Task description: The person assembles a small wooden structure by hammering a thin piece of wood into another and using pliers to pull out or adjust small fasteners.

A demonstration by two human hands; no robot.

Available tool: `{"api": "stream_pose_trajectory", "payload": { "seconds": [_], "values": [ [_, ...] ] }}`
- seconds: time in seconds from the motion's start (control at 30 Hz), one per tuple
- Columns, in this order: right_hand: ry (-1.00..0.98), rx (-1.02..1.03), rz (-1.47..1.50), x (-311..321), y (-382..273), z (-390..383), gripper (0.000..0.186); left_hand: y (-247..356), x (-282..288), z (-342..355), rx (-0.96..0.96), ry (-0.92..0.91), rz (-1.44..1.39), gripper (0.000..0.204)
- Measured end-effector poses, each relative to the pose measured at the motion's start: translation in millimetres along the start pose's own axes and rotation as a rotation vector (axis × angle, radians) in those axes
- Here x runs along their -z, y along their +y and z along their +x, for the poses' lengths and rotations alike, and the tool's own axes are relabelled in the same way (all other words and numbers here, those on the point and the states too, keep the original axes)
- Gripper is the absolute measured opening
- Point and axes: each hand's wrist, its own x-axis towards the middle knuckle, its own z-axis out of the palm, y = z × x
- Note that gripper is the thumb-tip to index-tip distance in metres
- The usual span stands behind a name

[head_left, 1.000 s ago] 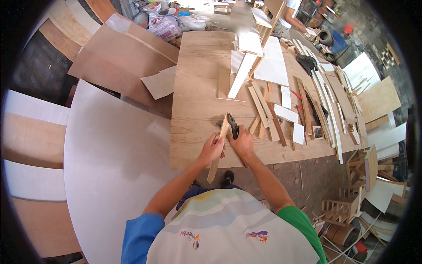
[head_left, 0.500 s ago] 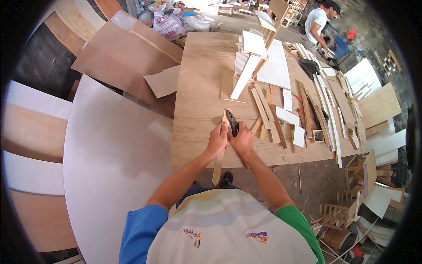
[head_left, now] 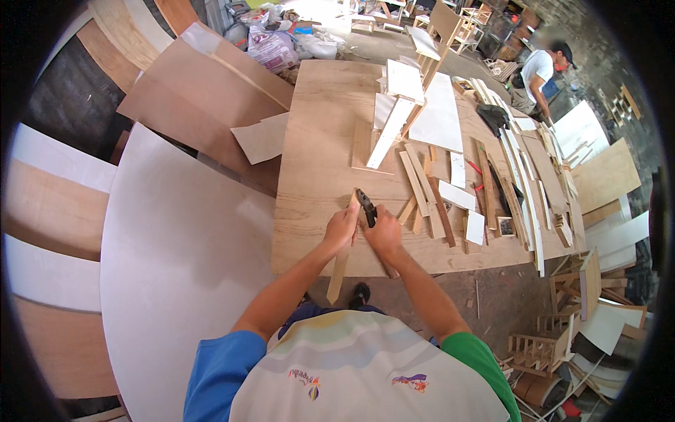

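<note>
My left hand (head_left: pixel 342 226) is closed round a narrow wooden strip (head_left: pixel 337 273), whose lower end reaches past the near edge of the work table (head_left: pixel 316 141). Close beside it, my right hand (head_left: pixel 383 231) grips a pair of dark pliers (head_left: pixel 365 202). The pliers' jaws are up against the far end of the strip; whether they bite on anything there is too small to tell. Beneath my right wrist, part of a darker wooden piece (head_left: pixel 389 267) shows at the table edge.
A small wooden frame with white panels (head_left: pixel 394 130) stands on the table beyond my hands. Loose wood strips (head_left: pixel 415 179) and white offcuts (head_left: pixel 457 191) lie to the right. A large pale sheet (head_left: pixel 183 281) is at my left. At the far right a co-worker (head_left: pixel 538 74) bends down.
My hands, the pliers and the strip have shifted slightly left, and the strip's lower end has swung left. The co-worker has moved right and nearer. The whole view has tilted a little.
</note>
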Motion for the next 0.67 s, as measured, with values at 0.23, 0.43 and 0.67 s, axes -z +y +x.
{"api": "stream_pose_trajectory", "payload": {
  "seconds": [0.23, 0.43, 0.67],
  "values": [
    [0.000, -0.049, 0.119, 2, -7, 5, 0.028, -7, 2, 7, 0.159, 0.028, -0.248, 0.055],
    [0.084, -0.039, 0.253, 14, -39, 15, 0.025, -16, -13, 0, 0.051, 0.078, -0.331, 0.054],
    [-0.045, -0.048, 0.197, 18, -12, 10, 0.022, -8, 17, 7, 0.003, 0.115, -0.275, 0.048]
  ]
}}
